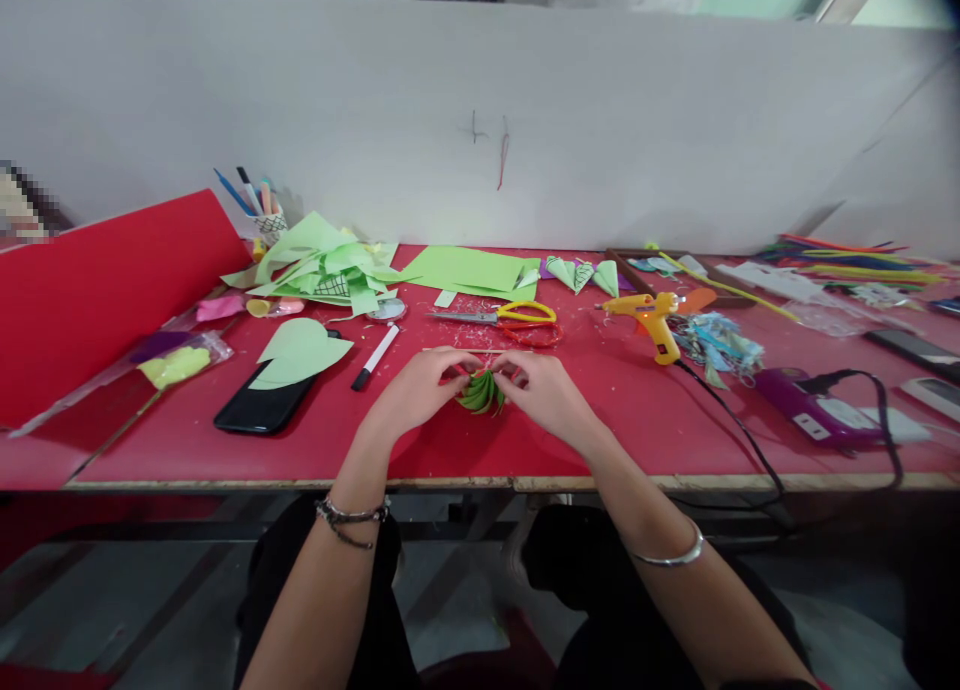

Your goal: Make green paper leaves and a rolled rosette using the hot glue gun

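Observation:
Between my hands, near the table's front edge, is a small green craft piece (481, 394) made of curved, leaf-like strips. My left hand (429, 382) pinches its upper left side, and my right hand (534, 382) pinches its upper right side. The fingertips of both hands nearly meet at its top, where they partly hide it. Just beyond my fingers lies a thin stick (480, 350). Farther back rest scissors with yellow handles (527, 316), and a black-and-white marker (375, 358) lies left of my left hand.
A yellow glue gun (652, 320) with a cord stands at right, near blue tassels (720, 345) and a purple power box (814, 408). Green paper scraps (330, 270) pile at back left. A black phone (262, 405) lies under a paper heart (304, 352). Paper cones (574, 273) sit behind.

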`<action>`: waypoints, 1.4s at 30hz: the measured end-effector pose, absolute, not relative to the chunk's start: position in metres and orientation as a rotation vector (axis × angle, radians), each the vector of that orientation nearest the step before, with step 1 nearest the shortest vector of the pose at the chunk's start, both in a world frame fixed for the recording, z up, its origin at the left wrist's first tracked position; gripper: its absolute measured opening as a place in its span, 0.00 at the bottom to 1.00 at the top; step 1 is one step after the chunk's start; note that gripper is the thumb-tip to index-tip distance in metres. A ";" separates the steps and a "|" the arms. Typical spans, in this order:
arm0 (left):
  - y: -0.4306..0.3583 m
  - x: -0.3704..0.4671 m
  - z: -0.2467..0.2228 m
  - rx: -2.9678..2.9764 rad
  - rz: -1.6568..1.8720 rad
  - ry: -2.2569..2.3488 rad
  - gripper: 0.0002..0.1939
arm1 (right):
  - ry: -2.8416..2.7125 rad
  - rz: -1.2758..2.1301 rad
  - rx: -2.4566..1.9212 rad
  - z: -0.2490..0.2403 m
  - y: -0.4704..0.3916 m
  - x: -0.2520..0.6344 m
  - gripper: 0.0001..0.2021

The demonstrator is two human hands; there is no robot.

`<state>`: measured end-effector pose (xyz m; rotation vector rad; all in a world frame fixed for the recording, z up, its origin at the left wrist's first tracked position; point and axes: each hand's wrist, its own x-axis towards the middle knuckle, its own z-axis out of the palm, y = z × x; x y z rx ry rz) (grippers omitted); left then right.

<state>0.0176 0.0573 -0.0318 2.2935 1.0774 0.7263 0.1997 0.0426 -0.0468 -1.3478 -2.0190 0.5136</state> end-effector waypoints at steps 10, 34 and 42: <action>0.058 0.017 -0.031 2.263 0.778 1.091 0.13 | -2.008 0.574 -1.349 -0.047 0.042 0.200 0.07; 0.058 0.022 -0.029 2.316 0.854 1.072 0.12 | -1.951 0.472 -1.384 -0.019 0.030 0.241 0.09; 0.059 0.029 -0.033 2.312 0.882 1.038 0.10 | -1.925 0.418 -1.486 -0.010 0.024 0.263 0.08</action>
